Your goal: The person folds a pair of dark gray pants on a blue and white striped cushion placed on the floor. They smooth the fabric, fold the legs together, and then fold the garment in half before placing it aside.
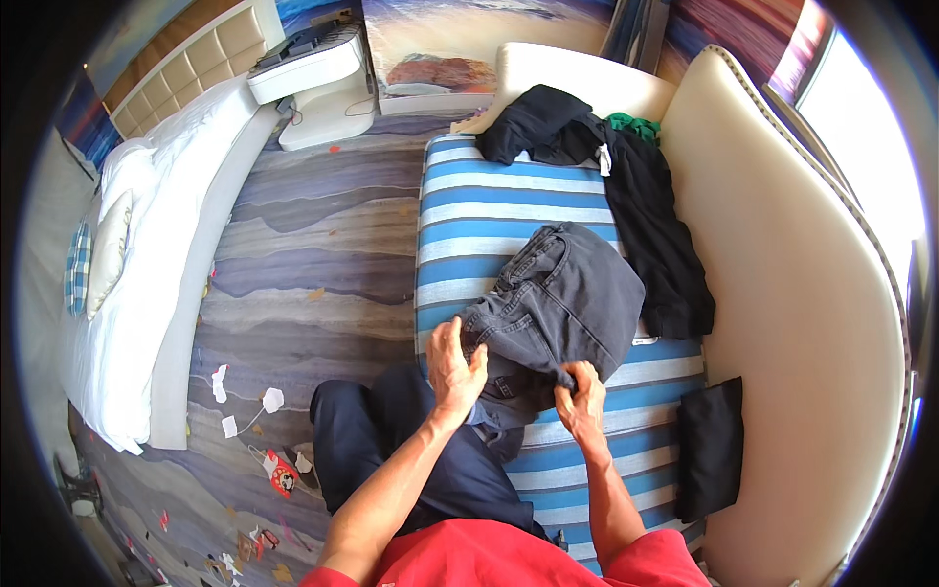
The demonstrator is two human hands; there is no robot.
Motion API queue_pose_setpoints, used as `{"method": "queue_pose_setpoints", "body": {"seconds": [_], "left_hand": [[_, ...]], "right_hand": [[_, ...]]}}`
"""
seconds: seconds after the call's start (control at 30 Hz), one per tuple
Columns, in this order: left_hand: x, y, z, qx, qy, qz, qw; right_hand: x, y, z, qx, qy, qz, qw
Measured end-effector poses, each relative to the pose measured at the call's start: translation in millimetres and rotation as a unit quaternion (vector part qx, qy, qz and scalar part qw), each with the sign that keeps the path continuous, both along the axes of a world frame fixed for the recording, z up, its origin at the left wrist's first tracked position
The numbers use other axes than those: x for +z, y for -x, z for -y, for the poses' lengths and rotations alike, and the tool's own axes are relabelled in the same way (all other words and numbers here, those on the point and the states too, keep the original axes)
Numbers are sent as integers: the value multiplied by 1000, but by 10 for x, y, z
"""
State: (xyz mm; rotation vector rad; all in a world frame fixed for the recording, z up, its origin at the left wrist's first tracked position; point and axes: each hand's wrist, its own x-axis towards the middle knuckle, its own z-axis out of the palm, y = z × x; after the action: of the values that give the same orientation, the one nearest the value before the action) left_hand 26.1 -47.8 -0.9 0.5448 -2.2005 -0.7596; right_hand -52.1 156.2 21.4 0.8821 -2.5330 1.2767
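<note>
A pair of dark grey jeans (577,293) lies bunched on the blue-and-white striped cushion (469,210) in front of me, partly over my legs. My left hand (456,372) has the left edge of the cloth between thumb and fingers. On the near right side, my right hand (584,399) pinches a gathered bit of the jeans. Seams and pocket edges show on the upper side; the lower part hangs in loose folds between my hands.
Black clothes (660,230) lie along the cream sofa back (782,274), with a green cloth (634,125) at the far corner. A black cushion (710,450) leans at the right. Litter, including a red packet (281,475), dots the floor left of me. A white bed (171,245) stands far left.
</note>
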Motion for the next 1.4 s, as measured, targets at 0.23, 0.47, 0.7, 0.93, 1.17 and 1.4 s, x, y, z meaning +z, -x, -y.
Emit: {"method": "queue_pose_setpoints", "body": {"seconds": [0.23, 0.47, 0.7, 0.93, 1.17, 1.4], "left_hand": [[-128, -67, -84, -51, -137, 117, 982], [388, -140, -542, -180, -139, -15, 974], [633, -266, -951, -275, -107, 55, 954], [647, -412, -1366, -418, -62, 84, 903], [232, -597, -1449, -465, -82, 150, 868], [195, -532, -1249, -334, -152, 106, 924]], "right_hand": [[-253, -263, -614, -73, 155, 200, 965], [-202, -241, -828, -122, 249, 309, 910], [420, -263, -931, -37, 156, 397, 904], [869, -171, -628, -21, 158, 222, 962], [428, -19, 33, -68, -106, -3, 992], [-56, -13, -411, -136, 69, 153, 976]]}}
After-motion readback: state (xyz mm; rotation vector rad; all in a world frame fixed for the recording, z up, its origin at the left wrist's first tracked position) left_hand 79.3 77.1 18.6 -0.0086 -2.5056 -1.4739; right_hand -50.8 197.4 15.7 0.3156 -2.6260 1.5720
